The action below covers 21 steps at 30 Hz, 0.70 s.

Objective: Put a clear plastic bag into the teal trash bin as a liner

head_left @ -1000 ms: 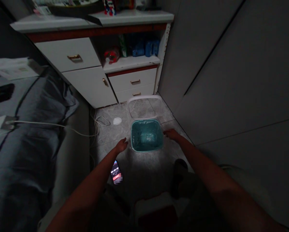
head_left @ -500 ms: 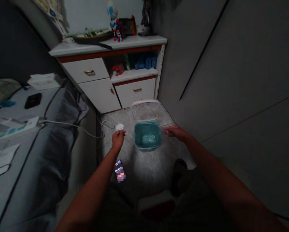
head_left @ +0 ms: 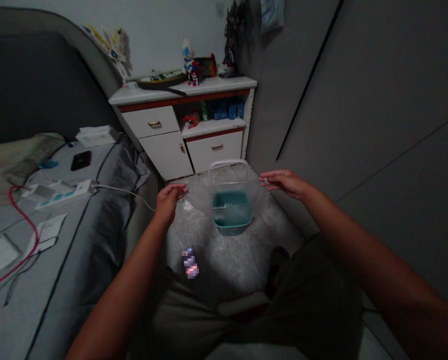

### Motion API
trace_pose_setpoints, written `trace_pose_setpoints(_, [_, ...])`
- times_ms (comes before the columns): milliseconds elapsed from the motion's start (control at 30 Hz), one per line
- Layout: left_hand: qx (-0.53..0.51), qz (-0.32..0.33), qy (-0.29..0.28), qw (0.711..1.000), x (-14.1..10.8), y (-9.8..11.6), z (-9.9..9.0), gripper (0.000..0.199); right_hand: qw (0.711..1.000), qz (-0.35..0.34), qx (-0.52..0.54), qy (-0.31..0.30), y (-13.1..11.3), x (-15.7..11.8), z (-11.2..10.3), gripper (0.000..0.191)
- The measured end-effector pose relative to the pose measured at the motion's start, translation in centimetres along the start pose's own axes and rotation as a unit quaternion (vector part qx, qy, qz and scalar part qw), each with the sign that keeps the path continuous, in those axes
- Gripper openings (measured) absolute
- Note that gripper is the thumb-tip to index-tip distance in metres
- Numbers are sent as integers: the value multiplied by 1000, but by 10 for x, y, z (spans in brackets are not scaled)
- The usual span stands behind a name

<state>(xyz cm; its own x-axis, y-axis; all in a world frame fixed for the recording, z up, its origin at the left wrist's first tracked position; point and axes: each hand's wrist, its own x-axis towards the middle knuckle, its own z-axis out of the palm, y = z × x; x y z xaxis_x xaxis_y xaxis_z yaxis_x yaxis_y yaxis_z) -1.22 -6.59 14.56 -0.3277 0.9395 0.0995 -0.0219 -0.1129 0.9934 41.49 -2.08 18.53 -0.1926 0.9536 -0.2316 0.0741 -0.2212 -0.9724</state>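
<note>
1. The left hand point(head_left: 168, 201) is closed around one edge of a clear plastic bag point(head_left: 227, 200), and the right hand point(head_left: 286, 183) pinches the opposite edge between its fingertips point(head_left: 266, 179). Each grip is clenched on the bag, and neither is released.
2. The bag hangs spread between the hands, above a teal plastic bin point(head_left: 231, 229) on the floor. The bin shows through the film, but I cannot tell whether the film touches its rim.
3. The right grip looks the weaker one: it holds slick film with the fingertips alone, so a slight tug could let that side slip and fall.
4. Pulling the hands further apart could tear the thin film at either pinch, since the plastic is stretched between them.
5. A phone point(head_left: 189, 262) lies on the floor just in front of the person, so a careless shift of a foot or knee could knock it.
6. The bin is squarish and tapered, with a smooth, hard wall – a rigid contrast to the soft, crinkled bag. Behind it stands a white plastic hoop point(head_left: 227, 171) on mottled grey floor tile point(head_left: 224, 260).
</note>
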Motion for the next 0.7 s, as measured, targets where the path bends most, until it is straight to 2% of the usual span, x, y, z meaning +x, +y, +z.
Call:
trace_pose_setpoints(100, [-29, 6, -14, 999, -12, 32, -4, 32, 999, -36, -1, -6, -20, -18, -6, 24])
trace_pose_setpoints(267, [-38, 22, -49, 998, -44, 78, -7, 40, 996, -85, -5, -28, -40, -55, -11, 47])
trace_pose_setpoints(400, [-17, 36, -69, 997, -71, 107, -12, 42, 992, -109, -15, -57, -50, -85, -14, 56])
trace_pose_setpoints(567, [10, 51, -70, 996, -96, 140, -18, 39, 989, -131, -12, -69, -63, -116, -18, 52])
trace_pose_setpoints(700, [-4, 60, -53, 997, -106, 158, -19, 38, 990, -130, -13, -57, -71, -128, -21, 50])
